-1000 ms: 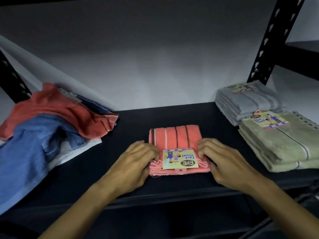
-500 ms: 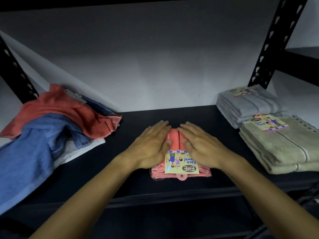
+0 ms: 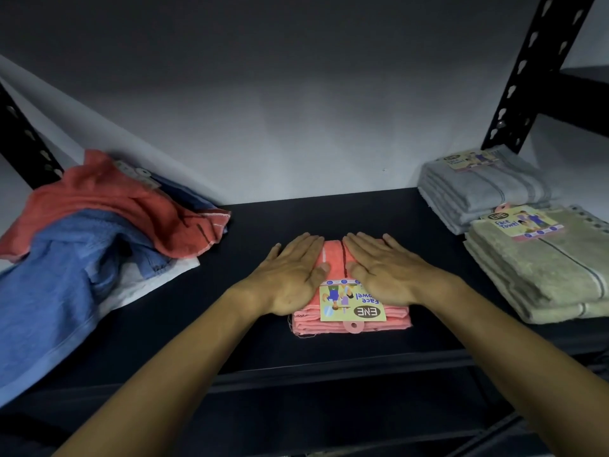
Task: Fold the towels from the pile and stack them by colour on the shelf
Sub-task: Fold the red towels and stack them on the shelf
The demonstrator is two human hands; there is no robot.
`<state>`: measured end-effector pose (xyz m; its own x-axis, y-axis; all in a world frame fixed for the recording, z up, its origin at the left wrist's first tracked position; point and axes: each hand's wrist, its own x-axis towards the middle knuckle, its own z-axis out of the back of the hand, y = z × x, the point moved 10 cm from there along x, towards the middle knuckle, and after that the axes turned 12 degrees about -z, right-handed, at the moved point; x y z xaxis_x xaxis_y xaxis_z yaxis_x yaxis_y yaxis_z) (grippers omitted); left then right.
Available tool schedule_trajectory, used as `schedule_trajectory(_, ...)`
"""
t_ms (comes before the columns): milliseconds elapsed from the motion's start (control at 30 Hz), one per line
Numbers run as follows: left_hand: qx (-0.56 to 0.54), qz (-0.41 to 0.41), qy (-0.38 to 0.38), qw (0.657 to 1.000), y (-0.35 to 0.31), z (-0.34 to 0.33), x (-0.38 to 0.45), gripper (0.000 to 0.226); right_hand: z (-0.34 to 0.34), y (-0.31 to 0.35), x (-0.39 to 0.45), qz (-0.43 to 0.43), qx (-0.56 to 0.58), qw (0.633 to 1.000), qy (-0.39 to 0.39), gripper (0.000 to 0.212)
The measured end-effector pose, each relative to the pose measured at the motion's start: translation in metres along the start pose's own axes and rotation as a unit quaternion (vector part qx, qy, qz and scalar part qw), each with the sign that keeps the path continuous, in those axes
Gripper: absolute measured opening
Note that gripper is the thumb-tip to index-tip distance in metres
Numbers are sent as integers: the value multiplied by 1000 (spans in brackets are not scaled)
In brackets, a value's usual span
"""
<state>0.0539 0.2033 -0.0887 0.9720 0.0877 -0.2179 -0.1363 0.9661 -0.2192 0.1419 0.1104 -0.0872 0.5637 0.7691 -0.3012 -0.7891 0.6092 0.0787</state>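
Observation:
A folded coral towel (image 3: 334,255) with a paper label (image 3: 351,306) lies in the middle of the dark shelf (image 3: 329,212). My left hand (image 3: 291,275) and my right hand (image 3: 382,272) rest flat on top of it, side by side, fingers straight and pointing away from me. Neither hand grips anything. On the left sits the unfolded pile: a coral towel (image 3: 108,199) draped over a blue towel (image 3: 56,275), with white cloth (image 3: 148,282) beneath.
At the right end of the shelf stand a folded grey stack (image 3: 484,189) at the back and a folded olive-green stack (image 3: 547,268) in front of it. A black perforated upright (image 3: 534,70) rises behind them. The shelf's front edge (image 3: 329,371) runs below my wrists.
My hands have moved from the towel's near corners onto its top, laid flat with palms down. The towel itself has stayed in place.

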Motion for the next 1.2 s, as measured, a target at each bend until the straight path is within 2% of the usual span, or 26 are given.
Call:
schedule_trajectory(100,2,1,5,1000,0,2,1,64,5,3,-4,-2,-3,1000,6,59)
schedule_trajectory(167,5,-4,5,1000,1,7,1,63,13,4,-10,-6,-5,1000,-24,59)
schedule_trajectory(267,35,-14,-8,999,4,17,-3,62,36,17,-41,9,23,986,-165,58)
schedule_trajectory(367,89,-6,-37,995,3,26,-9,62,43,49,-93,78,70,948,-301,49)
schedule_trajectory(400,106,1,-49,993,1,28,-12,62,37,58,-103,96,72,942,-313,50)
schedule_trajectory(467,140,19,-71,987,-4,34,-22,59,18,66,-108,105,43,952,-284,57)
schedule_trajectory(600,218,53,-98,969,-21,47,-46,55,6,47,-103,80,-27,962,-261,75)
schedule_trajectory(667,254,57,-84,962,-36,46,-56,59,10,41,-105,92,-55,956,-272,70)
schedule_trajectory(800,286,31,-91,953,-73,43,-73,64,18,15,-116,149,-66,943,-289,39)
schedule_trajectory(867,266,16,-134,954,-80,51,-78,61,25,-10,-117,145,-67,941,-297,34)
schedule_trajectory(967,175,-46,-238,954,-65,70,-77,45,40,-35,-116,90,-34,946,-311,62)
schedule_trajectory(1000,109,-66,-232,964,-51,68,-72,40,46,-35,-120,77,-1,942,-328,64)
schedule_trajectory(1033,32,-89,-213,972,-36,64,-64,44,50,-31,-126,66,41,935,-347,59)
schedule_trajectory(1100,-117,-137,-145,973,-19,48,-51,72,48,-9,-141,54,111,916,-381,37)
schedule_trajectory(1133,-144,-158,-103,972,-19,38,-47,83,41,7,-147,50,130,912,-387,32)
schedule_trajectory(1200,-135,-195,-52,970,-23,23,-42,87,22,35,-147,38,127,917,-376,45)
